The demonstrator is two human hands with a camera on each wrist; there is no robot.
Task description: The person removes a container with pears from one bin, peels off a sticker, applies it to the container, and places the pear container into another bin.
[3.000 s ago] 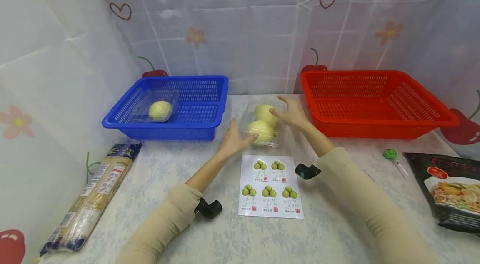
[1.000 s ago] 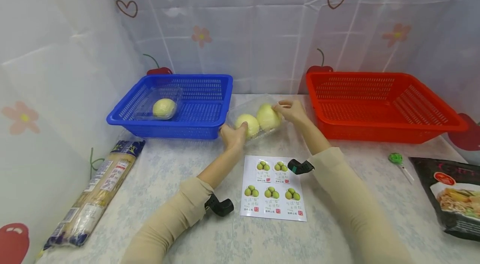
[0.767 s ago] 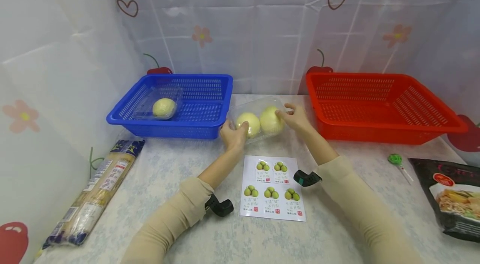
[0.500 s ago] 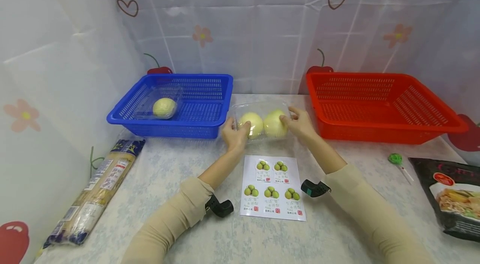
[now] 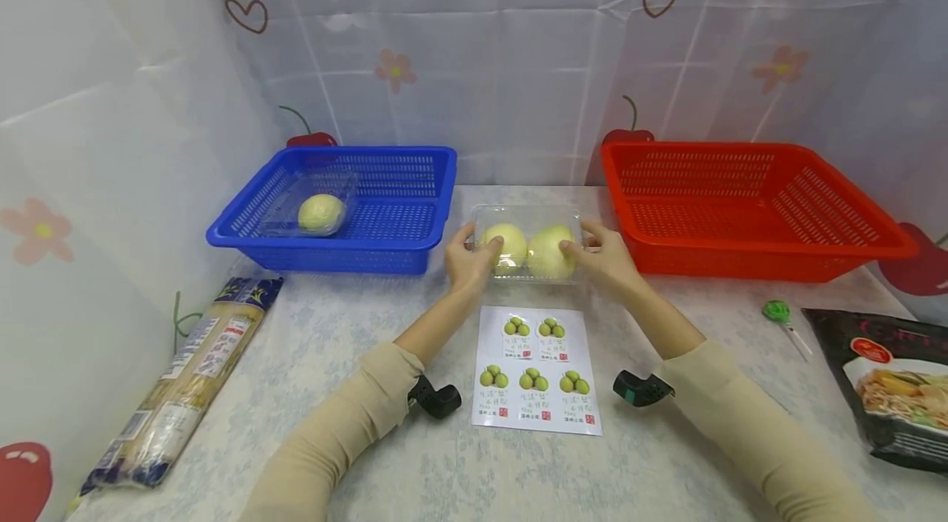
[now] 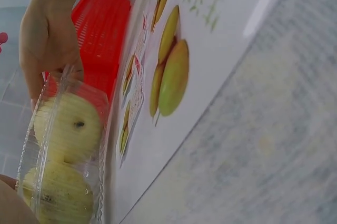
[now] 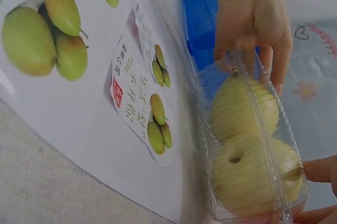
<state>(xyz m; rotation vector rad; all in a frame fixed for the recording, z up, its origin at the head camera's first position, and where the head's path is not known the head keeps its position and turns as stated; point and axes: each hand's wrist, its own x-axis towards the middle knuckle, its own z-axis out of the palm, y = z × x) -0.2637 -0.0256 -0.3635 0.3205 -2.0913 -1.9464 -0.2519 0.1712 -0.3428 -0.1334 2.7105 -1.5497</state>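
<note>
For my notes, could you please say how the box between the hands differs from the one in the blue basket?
The held box shows two pears; the basket box, one. The left hand and right hand grip the held box; the basket box lies untouched in the blue basket. Both are clear.

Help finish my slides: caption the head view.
Left hand and right hand grip a clear box of fruit between blue basket and red basket.

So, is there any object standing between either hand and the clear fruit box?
Nothing visible: the left hand and right hand grip the clear fruit box directly at opposite ends. The sticker sheet lies on the person's side of it, not between.
</note>
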